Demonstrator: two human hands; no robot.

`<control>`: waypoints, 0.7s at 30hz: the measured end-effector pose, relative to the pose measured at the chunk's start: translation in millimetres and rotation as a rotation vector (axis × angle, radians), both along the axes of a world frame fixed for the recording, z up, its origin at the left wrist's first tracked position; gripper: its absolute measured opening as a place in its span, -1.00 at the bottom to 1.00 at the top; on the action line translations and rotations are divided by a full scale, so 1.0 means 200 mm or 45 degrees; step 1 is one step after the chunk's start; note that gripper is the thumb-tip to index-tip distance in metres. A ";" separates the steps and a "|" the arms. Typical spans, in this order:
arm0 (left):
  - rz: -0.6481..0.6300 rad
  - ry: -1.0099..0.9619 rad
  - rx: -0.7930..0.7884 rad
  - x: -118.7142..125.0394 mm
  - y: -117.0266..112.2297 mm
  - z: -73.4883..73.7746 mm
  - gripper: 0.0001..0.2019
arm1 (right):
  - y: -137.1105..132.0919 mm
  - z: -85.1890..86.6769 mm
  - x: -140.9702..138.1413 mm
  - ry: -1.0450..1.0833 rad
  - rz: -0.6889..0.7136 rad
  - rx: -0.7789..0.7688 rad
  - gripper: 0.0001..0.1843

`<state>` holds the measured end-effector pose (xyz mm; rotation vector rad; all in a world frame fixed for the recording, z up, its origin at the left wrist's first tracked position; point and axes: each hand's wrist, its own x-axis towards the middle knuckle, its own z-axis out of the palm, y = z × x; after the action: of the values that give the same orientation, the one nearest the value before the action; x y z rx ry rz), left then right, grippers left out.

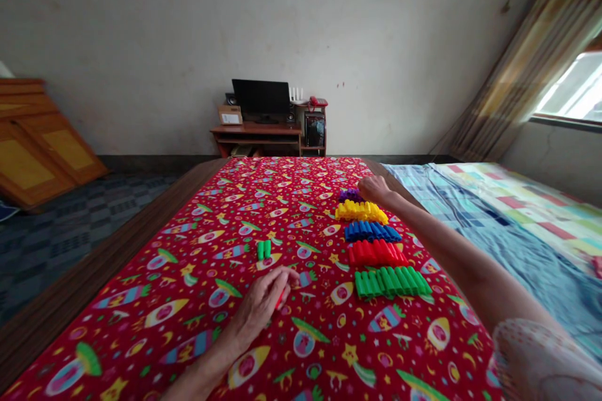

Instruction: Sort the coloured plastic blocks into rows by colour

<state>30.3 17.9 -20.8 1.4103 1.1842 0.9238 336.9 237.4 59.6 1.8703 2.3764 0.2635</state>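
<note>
My left hand [266, 299] is low over the red patterned cloth [301, 182], its fingers curled around a small red plastic tube [279, 301]. Just beyond it, two green tubes [264, 250] lie side by side. My right hand [374, 189] reaches to the far end of several rows, fingers closed beside the purple tubes [350, 195]; what they grip is hidden. Nearer to me come rows of yellow tubes [361, 212], blue tubes [371, 232], red tubes [377, 253] and green tubes [392, 282].
The cloth covers a long table with a dark wooden edge [155, 216]. A bed with a blue sheet [451, 219] adjoins on the right. Beyond the far end is a desk [256, 130] with a monitor [261, 98]. A wooden cabinet [47, 144] is at the left.
</note>
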 end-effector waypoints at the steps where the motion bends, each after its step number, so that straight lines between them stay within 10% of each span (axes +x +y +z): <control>1: 0.004 0.003 0.000 0.00 0.00 0.01 -0.49 | 0.00 0.00 0.01 0.012 -0.026 0.025 -0.63; 9: -0.002 0.032 0.018 0.01 0.00 0.02 -0.52 | 0.09 0.06 0.08 0.158 -0.297 0.226 -0.55; 21: -0.030 0.031 0.010 -0.01 0.02 -0.02 -0.47 | 0.19 -0.04 0.10 0.332 -0.039 -0.042 -0.43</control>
<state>29.3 21.8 -24.7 1.4429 1.1804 0.8980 357.1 276.1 50.7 2.0350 2.4914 -0.0256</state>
